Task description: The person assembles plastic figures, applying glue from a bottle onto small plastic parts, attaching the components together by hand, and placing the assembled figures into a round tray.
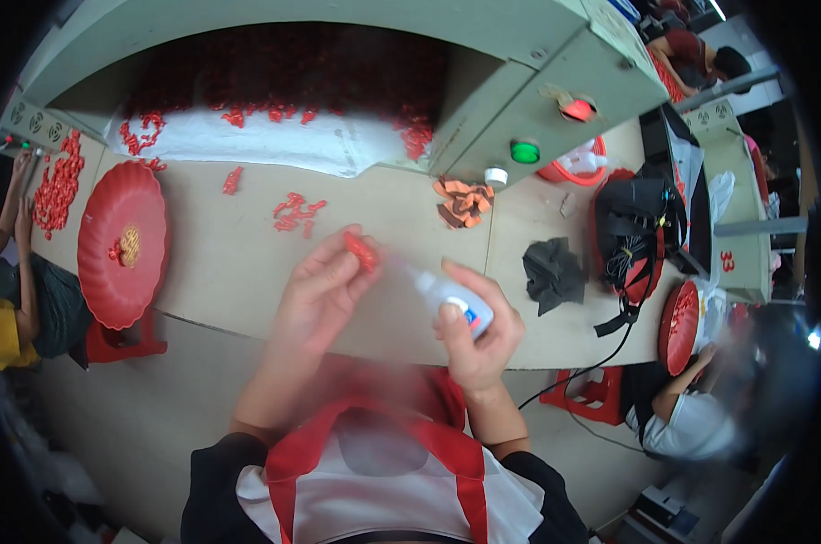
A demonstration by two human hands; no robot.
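My left hand (318, 295) is raised over the table's front part, its fingertips closed on a small glossy red piece (361, 252). Its exact kind is too small to make out. In my right hand (483, 340) is a small white squeeze bottle (453, 304), tilted with its nozzle toward the red piece; a gap separates the two. Beyond my left hand, a loose group of small red pieces (294, 213) lies on the table (211, 263). Another little red cluster (233, 180) sits farther back to the left.
A grey-green cabinet (483, 136) spans the back, red pieces heaped in its dark opening on white cloth (247, 145). A red scalloped tray (125, 281) stands left. Orange-brown scraps (465, 201), black cloth (554, 274) and a black bag (630, 222) lie right. Other people sit at both sides.
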